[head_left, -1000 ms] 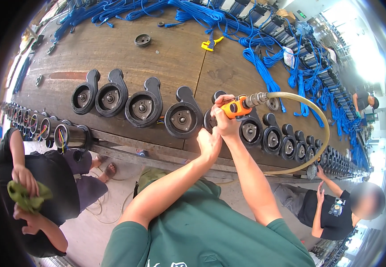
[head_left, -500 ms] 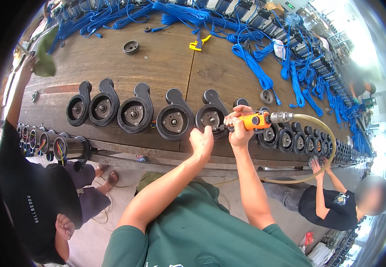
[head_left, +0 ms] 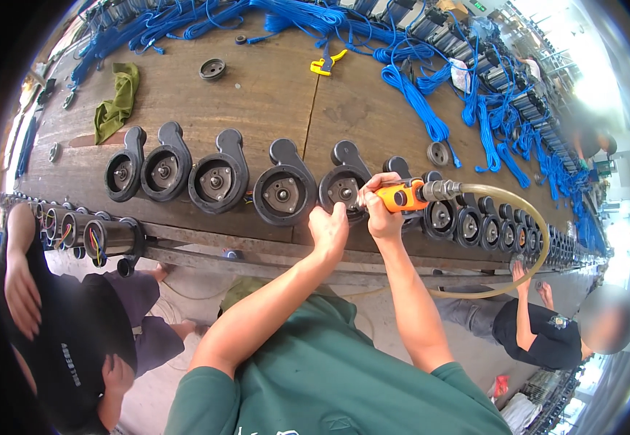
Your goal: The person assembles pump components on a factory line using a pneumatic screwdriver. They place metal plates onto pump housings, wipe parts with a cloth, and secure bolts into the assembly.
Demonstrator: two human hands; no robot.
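Note:
My right hand [head_left: 381,212] is wrapped around an orange air tool [head_left: 400,197], held level over the table. A fitting joins the tool to a clear yellowish hose [head_left: 521,199]. The tool's front end points left, toward the round black motor housing [head_left: 342,190] in front of me; my fingers hide its tip. My left hand [head_left: 328,230] is closed at that housing's near rim, thumb and fingers pressed together. What it pinches, if anything, is hidden. Just left stands another black housing [head_left: 284,194], its round open face showing a metal centre.
More black housings [head_left: 218,181] form a row along the wooden table's [head_left: 257,94] near edge. Blue cable bundles [head_left: 416,109] line the back, near a yellow clamp [head_left: 326,65]. A green cloth [head_left: 117,101] lies far left. Co-workers [head_left: 75,333] stand on both sides, one at right [head_left: 540,330].
My right hand and the air tool have shifted slightly left, closer to the housing. The left co-worker has let go of the green cloth on the table and drawn the arm back.

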